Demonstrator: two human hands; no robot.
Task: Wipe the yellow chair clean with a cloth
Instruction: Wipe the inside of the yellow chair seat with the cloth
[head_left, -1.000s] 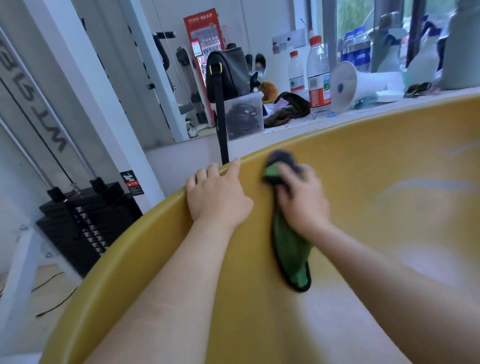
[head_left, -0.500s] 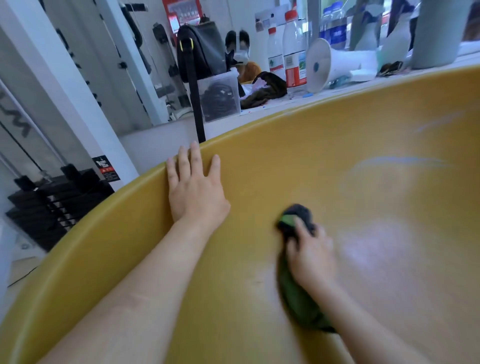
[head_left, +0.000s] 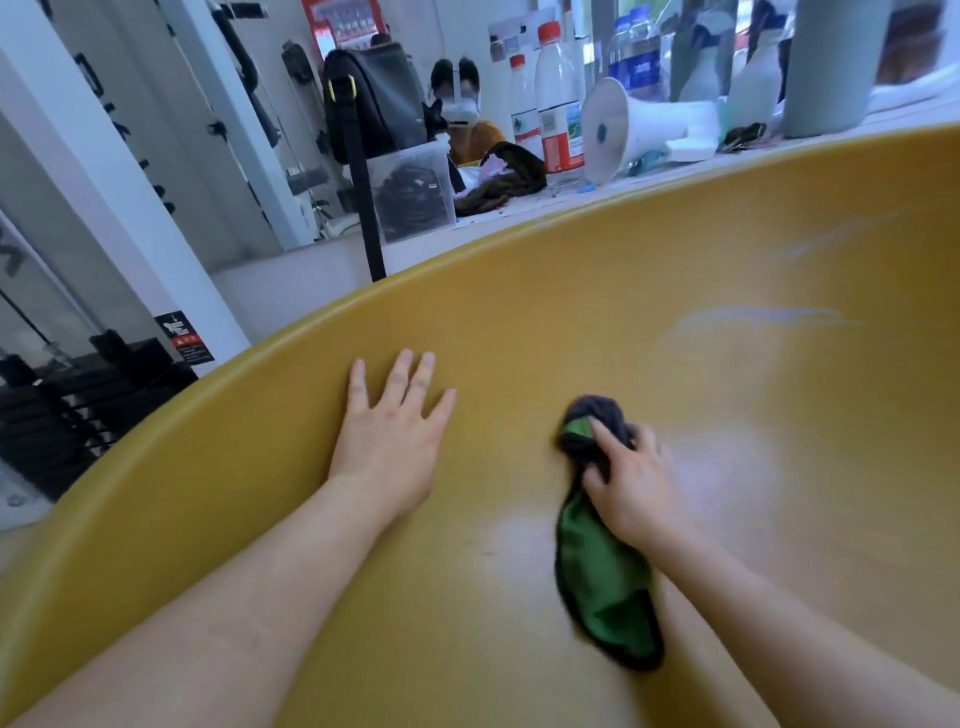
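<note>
Our right hand (head_left: 631, 483) curls around the bunched green cloth (head_left: 605, 597), pressing it against the yellow chair (head_left: 519, 322) on its curved inner surface. Our left hand (head_left: 387, 441) lies flat on the chair, fingers straight and spread. Beyond the chair's rim stand bottles (head_left: 558, 119) and a white megaphone (head_left: 639, 124).

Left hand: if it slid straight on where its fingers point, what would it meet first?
The left hand lies flat on the yellow chair; straight on is bare chair up to its rim. Beyond that, probably the clear box, though depth is unclear.
</note>
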